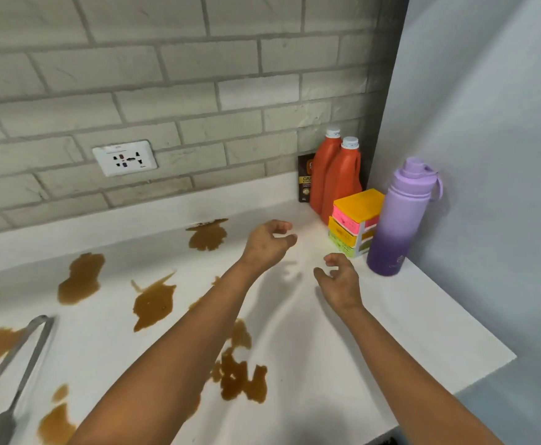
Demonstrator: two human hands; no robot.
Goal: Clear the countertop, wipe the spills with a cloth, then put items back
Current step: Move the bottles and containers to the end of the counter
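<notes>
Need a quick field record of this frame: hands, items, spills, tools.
left hand: empty, fingers loosely curled, above counter
right hand: empty, loosely curled, near purple bottle
corner items: two orange jugs, dark coffee pouch, coloured mini drawer box, purple bottle
spills: brown puddles across white countertop, unwiped
tool: metal tongs at left edge
cloth: not in view

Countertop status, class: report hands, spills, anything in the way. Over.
Left hand and right hand empty, loosely curled. Brown spills unwiped. Purple bottle, drawer box, tongs on the countertop.
</notes>
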